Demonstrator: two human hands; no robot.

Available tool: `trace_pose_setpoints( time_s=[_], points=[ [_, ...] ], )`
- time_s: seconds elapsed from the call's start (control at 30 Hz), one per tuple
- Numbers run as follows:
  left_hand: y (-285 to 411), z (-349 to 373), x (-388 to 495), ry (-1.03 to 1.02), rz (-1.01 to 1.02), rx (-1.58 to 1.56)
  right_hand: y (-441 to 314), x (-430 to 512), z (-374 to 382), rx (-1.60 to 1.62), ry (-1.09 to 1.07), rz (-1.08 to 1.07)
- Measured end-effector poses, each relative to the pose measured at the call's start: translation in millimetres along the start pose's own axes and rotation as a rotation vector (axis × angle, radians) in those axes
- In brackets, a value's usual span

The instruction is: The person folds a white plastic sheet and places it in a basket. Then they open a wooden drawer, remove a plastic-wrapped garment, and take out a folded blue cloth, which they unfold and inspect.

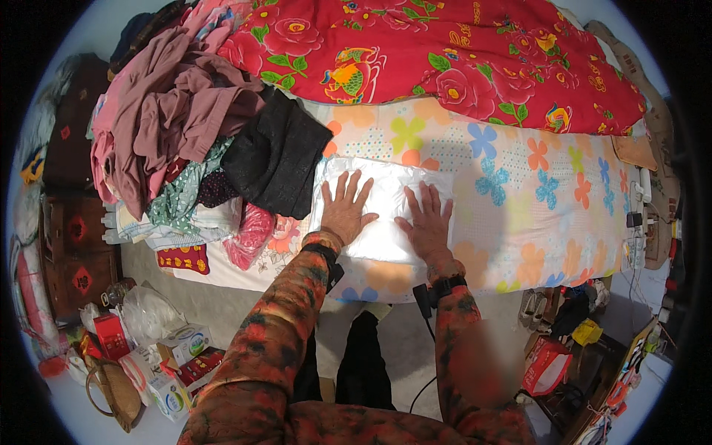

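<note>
A flat white package in thin, shiny plastic (384, 211) lies on the bed's near side, brightly lit by the sun. My left hand (346, 210) rests flat on its left part, fingers spread. On its right part lies my right hand (428, 219), palm down with the fingers apart. Neither hand grips anything. What the package contains cannot be made out. Just left of it, black folded cloth (281, 153) touches or nearly touches its edge. Beneath is a bed sheet with coloured flowers (534, 206).
A heap of clothes (167, 111) covers the bed's left end, with a pink plastic-wrapped bundle (253, 233) beside it. Across the back lies a red floral quilt (389, 55). Boxes and bags (167, 356) stand on the floor at left; shoes (532, 311) sit at right.
</note>
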State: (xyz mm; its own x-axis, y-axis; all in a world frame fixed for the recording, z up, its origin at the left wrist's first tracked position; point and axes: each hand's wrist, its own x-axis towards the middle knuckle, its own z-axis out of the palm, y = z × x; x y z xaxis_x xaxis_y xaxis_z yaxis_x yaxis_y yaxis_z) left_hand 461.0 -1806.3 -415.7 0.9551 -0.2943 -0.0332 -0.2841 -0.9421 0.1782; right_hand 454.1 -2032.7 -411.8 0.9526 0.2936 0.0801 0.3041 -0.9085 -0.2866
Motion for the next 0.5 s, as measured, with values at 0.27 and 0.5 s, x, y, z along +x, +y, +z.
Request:
trace_pose_setpoints(
  time_s=[0.27,0.5],
  points=[
    [-9.8,-19.4,-33.5,-0.008,-0.186,0.048,-2.4,3.3,-13.1,-0.04,-0.003,-0.048],
    [-7.9,-16.5,-101.9,0.113,-0.396,-0.216,6.1,72.6,-4.7,-0.071,0.167,-0.122]
  ],
)
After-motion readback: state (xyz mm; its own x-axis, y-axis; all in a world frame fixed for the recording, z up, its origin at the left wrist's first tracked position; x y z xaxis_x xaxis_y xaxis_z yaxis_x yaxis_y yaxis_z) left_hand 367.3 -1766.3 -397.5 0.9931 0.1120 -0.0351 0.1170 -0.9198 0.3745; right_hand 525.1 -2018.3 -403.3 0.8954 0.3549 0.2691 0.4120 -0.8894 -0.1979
